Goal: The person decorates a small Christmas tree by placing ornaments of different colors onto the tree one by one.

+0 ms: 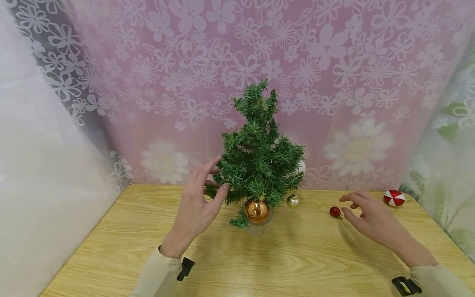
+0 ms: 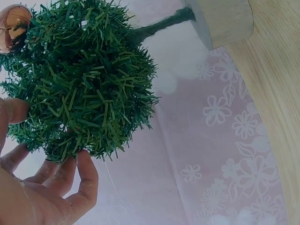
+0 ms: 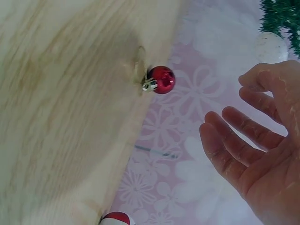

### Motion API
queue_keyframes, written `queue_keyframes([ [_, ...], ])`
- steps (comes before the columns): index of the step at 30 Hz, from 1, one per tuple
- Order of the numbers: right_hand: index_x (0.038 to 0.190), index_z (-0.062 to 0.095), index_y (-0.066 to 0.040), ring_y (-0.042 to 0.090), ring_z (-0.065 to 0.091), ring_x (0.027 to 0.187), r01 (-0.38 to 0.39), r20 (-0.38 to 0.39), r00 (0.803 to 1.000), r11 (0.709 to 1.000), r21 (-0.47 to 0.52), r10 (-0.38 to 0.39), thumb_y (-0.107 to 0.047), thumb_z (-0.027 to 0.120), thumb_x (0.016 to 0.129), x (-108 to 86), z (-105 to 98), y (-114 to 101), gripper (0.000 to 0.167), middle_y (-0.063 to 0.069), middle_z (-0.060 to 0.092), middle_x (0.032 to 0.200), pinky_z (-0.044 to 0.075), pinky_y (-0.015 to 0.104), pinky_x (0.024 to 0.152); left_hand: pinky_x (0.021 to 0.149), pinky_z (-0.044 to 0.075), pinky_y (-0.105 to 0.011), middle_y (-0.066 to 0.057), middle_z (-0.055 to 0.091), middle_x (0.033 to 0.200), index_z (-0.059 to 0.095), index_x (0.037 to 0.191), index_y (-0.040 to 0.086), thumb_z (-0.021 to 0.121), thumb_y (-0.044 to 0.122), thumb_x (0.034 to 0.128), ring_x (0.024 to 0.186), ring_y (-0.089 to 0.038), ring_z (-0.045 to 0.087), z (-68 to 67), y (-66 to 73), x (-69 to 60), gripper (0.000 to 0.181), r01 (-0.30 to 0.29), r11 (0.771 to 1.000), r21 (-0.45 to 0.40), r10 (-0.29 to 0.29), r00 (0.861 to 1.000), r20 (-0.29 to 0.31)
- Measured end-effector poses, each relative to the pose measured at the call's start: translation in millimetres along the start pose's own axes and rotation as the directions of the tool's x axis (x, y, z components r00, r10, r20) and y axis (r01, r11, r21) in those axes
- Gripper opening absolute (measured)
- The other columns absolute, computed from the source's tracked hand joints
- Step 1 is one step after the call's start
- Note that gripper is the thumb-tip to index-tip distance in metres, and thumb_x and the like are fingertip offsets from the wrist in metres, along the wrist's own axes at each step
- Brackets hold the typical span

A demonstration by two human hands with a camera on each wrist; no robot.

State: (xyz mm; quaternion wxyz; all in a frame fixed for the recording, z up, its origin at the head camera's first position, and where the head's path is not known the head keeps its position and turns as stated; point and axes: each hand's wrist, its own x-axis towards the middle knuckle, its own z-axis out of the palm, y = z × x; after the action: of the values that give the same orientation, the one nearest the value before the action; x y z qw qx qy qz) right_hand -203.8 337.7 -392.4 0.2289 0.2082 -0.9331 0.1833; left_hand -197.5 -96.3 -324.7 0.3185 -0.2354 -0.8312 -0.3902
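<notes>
A small artificial Christmas tree point(image 1: 259, 156) stands upright on a pale round base point(image 1: 258, 229). My left hand point(image 1: 198, 200) holds its left-side branches, thumb in front and fingers behind; the left wrist view shows fingertips point(image 2: 86, 164) against the foliage. A shiny copper bauble point(image 1: 257, 211) hangs low at the front, a small gold bauble point(image 1: 292, 201) at the lower right, and a white bauble point(image 1: 302, 167) shows partly behind the right branches. Over the table at the right, my right hand point(image 1: 371, 218) has loosely bent fingers with nothing between them. Beside its thumb lies a small red bauble point(image 3: 162, 79) with a gold loop.
A red-and-white striped ornament point(image 1: 394, 198) lies near the back right corner of the wooden table point(image 1: 148, 239). Behind the table hangs a pink floral curtain point(image 1: 208, 82), with pale curtains on both sides.
</notes>
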Motion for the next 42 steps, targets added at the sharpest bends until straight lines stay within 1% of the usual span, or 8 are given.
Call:
queue_keyframes([
  [6,0.114,0.070,-0.008,0.028,0.071,0.089,-0.017,0.132,0.991,0.999,-0.028,0.020,-0.009,0.075,0.091,5.2,6.0,3.6,0.024,0.015,0.069,0.115,0.056,0.034,0.064,0.078,0.056,-0.034,-0.004,0.067,0.123,0.045,0.154,0.026,0.070,0.021,0.0967,0.094,-0.016,0.068,-1.8,-1.1,-0.7,0.063,0.005,1.000,-0.021,-0.004,1.000,0.021],
  [9,0.117,0.070,-0.007,0.028,0.071,0.090,-0.021,0.181,0.983,0.999,-0.044,0.028,-0.011,0.073,0.092,7.2,10.3,4.0,0.025,0.015,0.070,0.116,0.058,0.039,0.067,0.078,0.058,-0.033,-0.002,0.069,0.118,0.044,0.154,0.030,0.070,0.021,0.0968,0.098,-0.015,0.068,-3.9,-0.7,-1.9,0.064,0.032,0.999,-0.033,-0.030,0.999,0.044],
  [16,0.121,0.069,-0.003,0.030,0.071,0.089,-0.031,0.249,0.967,0.997,-0.066,0.046,-0.014,0.073,0.092,8.6,20.0,6.2,0.032,0.020,0.069,0.118,0.059,0.045,0.070,0.076,0.057,-0.030,0.003,0.068,0.110,0.041,0.154,0.033,0.073,0.020,0.0934,0.095,-0.011,0.067,-12.8,1.8,-4.8,0.070,0.063,0.997,-0.033,-0.057,0.987,0.153],
  [19,0.120,0.069,-0.002,0.030,0.071,0.088,-0.029,0.273,0.961,0.997,-0.067,0.046,-0.013,0.073,0.092,9.6,22.5,8.6,0.031,0.021,0.069,0.116,0.059,0.045,0.070,0.077,0.057,-0.031,0.002,0.066,0.112,0.039,0.155,0.034,0.074,0.015,0.0913,0.097,-0.011,0.068,-19.1,2.7,-4.8,0.075,0.053,0.997,-0.057,-0.040,0.976,0.214],
  [23,0.112,0.072,-0.004,0.025,0.070,0.085,-0.013,0.287,0.958,0.998,-0.057,0.029,-0.010,0.074,0.091,11.3,24.0,10.6,0.022,0.014,0.071,0.108,0.058,0.040,0.067,0.080,0.059,-0.032,-0.002,0.066,0.113,0.037,0.157,0.030,0.072,0.004,0.0905,0.095,-0.014,0.070,-24.9,1.7,-4.5,0.079,0.005,0.996,-0.092,0.019,0.966,0.257],
  [32,0.098,0.076,-0.010,0.018,0.068,0.079,0.010,0.314,0.949,0.997,-0.073,0.013,-0.009,0.077,0.088,12.1,24.9,11.1,0.011,0.005,0.072,0.098,0.056,0.033,0.065,0.080,0.062,-0.028,-0.006,0.069,0.109,0.046,0.152,0.020,0.072,-0.004,0.0894,0.091,-0.016,0.073,-22.1,8.8,-7.3,0.072,-0.072,0.982,-0.177,0.113,0.966,0.234],
  [38,0.087,0.076,-0.012,0.002,0.054,0.070,-0.002,0.322,0.947,0.999,-0.045,0.016,-0.005,0.077,0.086,13.1,21.2,11.8,0.007,-0.001,0.067,0.089,0.048,0.024,0.059,0.077,0.062,-0.026,-0.008,0.070,0.110,0.054,0.146,0.016,0.073,-0.004,0.0899,0.099,-0.017,0.071,-11.5,21.6,-13.7,0.063,-0.095,0.963,-0.253,0.148,0.969,0.197],
  [42,0.084,0.075,-0.014,0.000,0.052,0.068,-0.014,0.327,0.945,0.999,-0.039,0.025,-0.003,0.077,0.085,10.5,19.6,12.8,0.011,-0.002,0.066,0.088,0.047,0.023,0.059,0.075,0.062,-0.025,-0.007,0.070,0.111,0.058,0.143,0.016,0.074,-0.001,0.0904,0.096,-0.017,0.072,-2.0,29.6,-19.1,0.058,-0.109,0.955,-0.277,0.160,0.973,0.169],
])
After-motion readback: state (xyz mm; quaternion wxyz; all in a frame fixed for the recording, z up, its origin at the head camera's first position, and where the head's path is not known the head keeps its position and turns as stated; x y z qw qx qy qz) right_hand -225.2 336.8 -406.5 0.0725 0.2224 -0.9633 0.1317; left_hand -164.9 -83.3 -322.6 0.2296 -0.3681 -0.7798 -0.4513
